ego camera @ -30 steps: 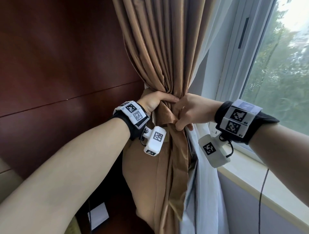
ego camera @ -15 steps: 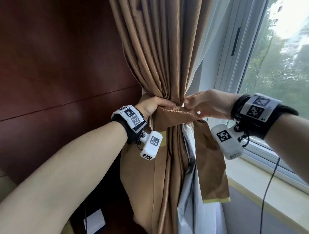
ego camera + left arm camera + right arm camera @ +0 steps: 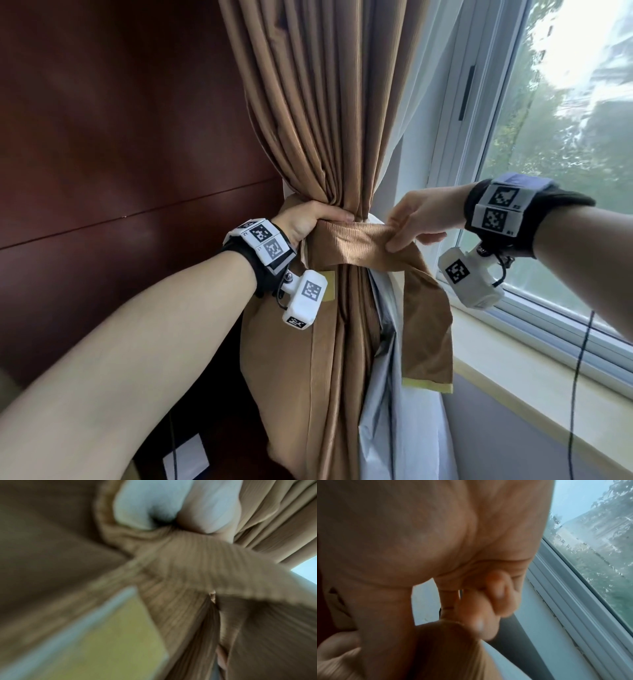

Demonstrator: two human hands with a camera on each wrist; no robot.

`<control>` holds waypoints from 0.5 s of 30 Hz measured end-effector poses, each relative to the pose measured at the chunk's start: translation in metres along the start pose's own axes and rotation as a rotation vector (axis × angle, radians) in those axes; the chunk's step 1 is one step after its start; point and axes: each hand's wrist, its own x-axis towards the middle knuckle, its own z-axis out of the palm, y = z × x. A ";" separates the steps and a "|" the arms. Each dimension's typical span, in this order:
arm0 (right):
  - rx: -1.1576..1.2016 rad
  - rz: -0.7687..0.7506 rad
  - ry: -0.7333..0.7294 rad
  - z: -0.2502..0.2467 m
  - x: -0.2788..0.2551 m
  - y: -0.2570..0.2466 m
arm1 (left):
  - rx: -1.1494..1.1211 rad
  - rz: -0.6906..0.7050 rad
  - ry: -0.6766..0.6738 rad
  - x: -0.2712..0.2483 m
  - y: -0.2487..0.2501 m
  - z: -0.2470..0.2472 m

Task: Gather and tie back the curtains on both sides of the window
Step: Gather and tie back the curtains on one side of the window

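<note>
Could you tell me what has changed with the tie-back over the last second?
The right hand has drawn the tie-back band out from the curtain toward the window, its tail now hanging free. The left hand stays clamped around the gathered curtain.

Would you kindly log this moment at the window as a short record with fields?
curtain: brown curtain, gathered into a bunch
tieback: brown tieback band across the front of the bunch, free end hanging toward the sill
left hand: left hand grips the bunch and band
right hand: right hand pinches the band, pulling it rightward
lining: pale sheer lining hangs beside the bunch
tie status: not yet fastened
</note>
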 end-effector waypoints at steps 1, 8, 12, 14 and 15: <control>-0.018 0.000 0.020 -0.001 0.000 -0.001 | 0.004 0.006 0.011 0.000 0.000 0.000; -0.263 0.117 0.127 -0.001 -0.001 -0.011 | 0.010 -0.005 0.086 -0.002 0.001 0.004; -0.444 0.220 0.197 -0.003 -0.003 -0.012 | 0.010 -0.001 0.100 -0.001 -0.001 0.002; -0.425 0.230 0.263 -0.008 -0.001 -0.011 | -0.009 -0.007 0.091 0.001 -0.002 0.000; -0.374 0.224 0.301 -0.012 0.001 -0.010 | -0.022 -0.010 0.083 0.000 -0.002 0.000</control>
